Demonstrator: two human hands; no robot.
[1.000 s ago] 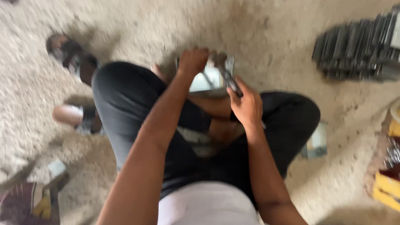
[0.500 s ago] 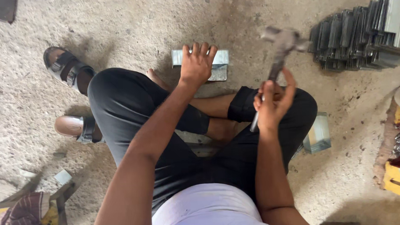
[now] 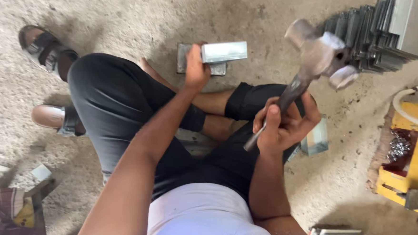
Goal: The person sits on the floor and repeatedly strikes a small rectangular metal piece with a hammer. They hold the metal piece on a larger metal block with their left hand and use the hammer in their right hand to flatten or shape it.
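Right hand [image 3: 285,125] around raised hammer [image 3: 318,59]

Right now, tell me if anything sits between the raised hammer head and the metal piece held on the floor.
Nothing visible does. The hammer, gripped by the right hand, is up and to the right of the metal piece; only the left hand pins its left end.

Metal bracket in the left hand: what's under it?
Under the bracket lies a flat metal block on the floor. The left hand covers the block's middle; their contact is hidden.
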